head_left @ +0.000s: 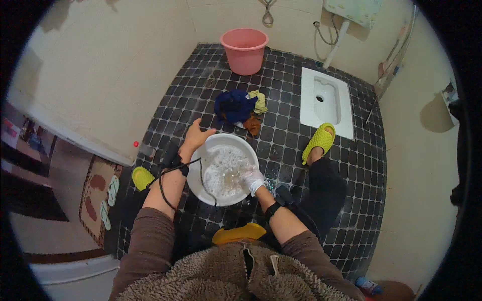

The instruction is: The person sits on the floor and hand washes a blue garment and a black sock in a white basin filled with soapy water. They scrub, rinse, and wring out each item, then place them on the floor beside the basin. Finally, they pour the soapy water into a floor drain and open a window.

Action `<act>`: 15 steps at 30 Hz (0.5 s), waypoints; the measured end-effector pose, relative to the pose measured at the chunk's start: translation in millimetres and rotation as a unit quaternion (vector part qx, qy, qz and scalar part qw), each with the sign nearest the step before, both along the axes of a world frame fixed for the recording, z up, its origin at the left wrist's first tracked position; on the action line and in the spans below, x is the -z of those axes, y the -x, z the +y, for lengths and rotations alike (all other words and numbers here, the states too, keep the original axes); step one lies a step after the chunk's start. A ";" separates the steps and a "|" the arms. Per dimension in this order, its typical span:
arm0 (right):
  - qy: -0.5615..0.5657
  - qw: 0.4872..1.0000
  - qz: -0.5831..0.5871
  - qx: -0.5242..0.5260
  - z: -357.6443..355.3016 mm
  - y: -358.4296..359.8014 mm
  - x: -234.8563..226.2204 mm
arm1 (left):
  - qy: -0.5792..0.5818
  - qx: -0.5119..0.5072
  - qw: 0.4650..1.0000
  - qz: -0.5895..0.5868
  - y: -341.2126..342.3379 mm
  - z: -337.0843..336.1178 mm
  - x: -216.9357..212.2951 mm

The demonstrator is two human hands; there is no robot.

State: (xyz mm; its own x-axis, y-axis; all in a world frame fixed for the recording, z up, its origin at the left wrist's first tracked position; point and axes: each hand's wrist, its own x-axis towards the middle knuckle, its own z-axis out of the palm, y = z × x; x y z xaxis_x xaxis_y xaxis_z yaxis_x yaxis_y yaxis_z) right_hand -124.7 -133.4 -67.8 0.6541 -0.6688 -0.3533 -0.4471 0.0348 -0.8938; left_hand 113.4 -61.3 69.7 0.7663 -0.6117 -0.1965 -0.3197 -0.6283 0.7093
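A white basin [198, 189] of foamy, cloudy water stands on the tiled floor in front of me. My left hand [197, 136] is bare and open at the basin's far left rim, its fingers spread and nothing in them. Inside the right rim, my right hand [253, 179] wears a thin whitish glove and reaches down to the suds. Its fingertips blend into the foam, so whether they grip anything is hidden. Just beyond the basin lies a heap of clothes: a dark blue garment [233, 105], a yellow piece [259, 102] and a brown-orange piece [252, 125].
A pink bucket [245, 52] stands by the far wall. To the right, a white squat toilet [335, 115] is set in the floor. My feet wear yellow-green slippers [321, 143]. A doorway mat [93, 193] lies at left. A black cable [163, 188] hangs along my left forearm.
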 end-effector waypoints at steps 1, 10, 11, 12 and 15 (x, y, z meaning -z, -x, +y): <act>-0.016 0.999 0.009 0.030 4.9 3.6 2.5 | -0.013 0.004 0.999 -0.050 -0.3 19.1 1.5; -0.079 0.984 0.089 0.135 -3.6 10.6 7.7 | -0.228 -0.147 0.962 0.006 14.3 168.8 101.8; -0.030 0.986 0.112 0.122 -8.0 7.4 14.3 | -0.206 -0.144 0.967 0.041 15.8 173.1 115.4; -0.177 0.962 0.049 0.202 -9.6 6.0 24.0 | -0.193 -0.152 0.967 0.065 21.8 174.6 130.7; 0.022 0.952 0.271 0.139 -6.6 12.1 66.4 | -0.162 -0.248 0.939 0.175 43.4 179.4 171.5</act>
State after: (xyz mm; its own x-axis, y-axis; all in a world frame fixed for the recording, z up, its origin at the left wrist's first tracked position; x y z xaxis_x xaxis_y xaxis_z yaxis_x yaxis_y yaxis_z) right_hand -136.8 -139.9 -134.2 0.1794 -0.8111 -0.5568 -0.8221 0.1873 -0.5377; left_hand 70.0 118.1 -101.8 0.7952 -0.0605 -0.6033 0.2862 -0.8397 0.4614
